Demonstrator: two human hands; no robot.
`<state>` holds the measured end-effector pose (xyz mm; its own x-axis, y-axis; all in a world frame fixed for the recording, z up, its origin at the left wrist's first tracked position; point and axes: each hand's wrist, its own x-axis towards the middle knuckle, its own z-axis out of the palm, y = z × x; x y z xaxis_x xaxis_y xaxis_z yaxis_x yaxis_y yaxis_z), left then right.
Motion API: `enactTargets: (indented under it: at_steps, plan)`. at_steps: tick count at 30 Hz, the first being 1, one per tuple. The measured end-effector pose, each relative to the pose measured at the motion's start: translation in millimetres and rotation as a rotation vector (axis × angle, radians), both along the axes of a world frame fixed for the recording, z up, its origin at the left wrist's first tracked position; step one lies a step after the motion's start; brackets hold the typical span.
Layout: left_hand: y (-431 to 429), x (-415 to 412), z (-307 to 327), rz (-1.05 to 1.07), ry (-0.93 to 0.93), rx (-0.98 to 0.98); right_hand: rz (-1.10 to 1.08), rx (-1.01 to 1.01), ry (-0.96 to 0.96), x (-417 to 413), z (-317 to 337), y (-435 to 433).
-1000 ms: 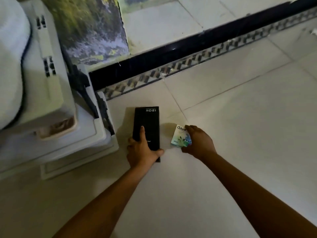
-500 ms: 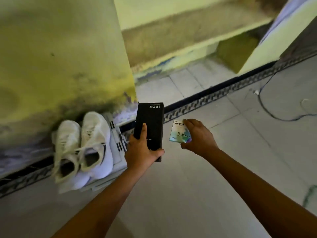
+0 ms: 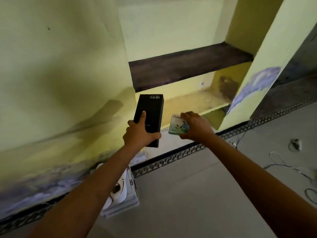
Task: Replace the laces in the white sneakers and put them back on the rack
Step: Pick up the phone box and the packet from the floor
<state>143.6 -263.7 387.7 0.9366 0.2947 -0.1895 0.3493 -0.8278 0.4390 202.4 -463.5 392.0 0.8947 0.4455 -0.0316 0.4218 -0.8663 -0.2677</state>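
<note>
My left hand (image 3: 139, 133) grips a long black box (image 3: 151, 114) marked "120W", held up in front of the wall niche. My right hand (image 3: 194, 126) pinches a small pale packet (image 3: 176, 125) printed "Odonil", just right of the box. A white sneaker (image 3: 121, 188) sits on a white plastic rack (image 3: 132, 200) against the wall, below my left forearm, which hides most of it.
A yellow-green wall niche holds a dark wooden shelf (image 3: 188, 66) above a lower yellow ledge (image 3: 193, 102). A patterned black skirting strip (image 3: 180, 155) runs along the tiled floor. Thin cables (image 3: 283, 162) and a small grey object (image 3: 295, 143) lie at the right.
Both hands lifted the black box and the packet off the floor and raised them toward the niche. The view rose from the floor to the wall.
</note>
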Motion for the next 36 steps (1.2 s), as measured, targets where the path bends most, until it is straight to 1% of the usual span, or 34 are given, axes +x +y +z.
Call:
enactTargets:
  at_steps: [3,6,10,13,19,20,22,25,30,36]
  plan:
    - [-1,11,31,0.01,-0.037,0.004,0.029,-0.024,-0.072,13,36,-8]
    - [2,31,45,0.013,-0.07,-0.014,0.023,-0.015,-0.103,35,55,-10]
    - [6,71,47,0.035,-0.087,-0.038,0.031,0.018,-0.127,75,61,-3]
    - [11,119,43,0.059,-0.102,-0.071,0.047,0.032,-0.158,122,60,9]
    - [26,204,43,0.101,-0.087,-0.105,0.064,0.017,-0.126,207,61,32]
    - [28,235,47,0.105,-0.097,-0.101,0.056,0.016,-0.136,237,63,35]
    - [30,248,46,0.099,-0.081,-0.101,0.05,0.032,-0.139,249,61,37]
    - [34,289,44,0.116,-0.069,-0.104,0.054,0.041,-0.116,291,57,41]
    - [55,337,34,0.243,-0.023,-0.11,0.123,0.016,-0.091,352,41,65]
    - [80,379,17,0.448,-0.019,-0.16,0.32,0.015,-0.025,430,22,105]
